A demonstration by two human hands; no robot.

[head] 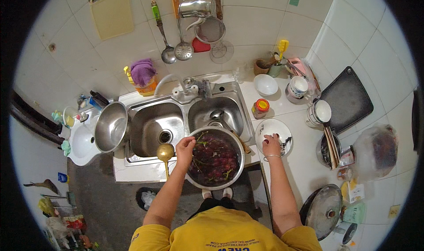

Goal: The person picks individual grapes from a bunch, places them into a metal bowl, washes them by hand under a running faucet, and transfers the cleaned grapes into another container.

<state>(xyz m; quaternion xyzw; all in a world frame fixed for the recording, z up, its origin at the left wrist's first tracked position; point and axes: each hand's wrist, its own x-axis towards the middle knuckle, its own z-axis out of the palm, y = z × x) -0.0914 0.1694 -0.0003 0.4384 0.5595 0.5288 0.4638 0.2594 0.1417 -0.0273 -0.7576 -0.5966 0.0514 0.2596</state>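
A steel basin [242, 166] of dark red grapes [218, 158] with green stems, apparently in water, rests at the front edge of the double sink. At its upper left rim is my left hand [185, 148], fingertips pinched together beside a green stem; whether they grip it is unclear. My right hand [271, 145] is over a white plate [274, 125] with dark markings, on the counter to the right. Small dark red pieces show at its fingertips, apparently grapes. A brass-coloured ladle [165, 151] lies left of my left hand.
A steel ladle [217, 114] and a wooden handle [245, 146] lie by the right sink bowl [198, 108]. An empty steel bowl [111, 126] leans left of the sink. A red-lidded jar [261, 107], white bowl [266, 84] and lidded wok [324, 213] stand on the right counter.
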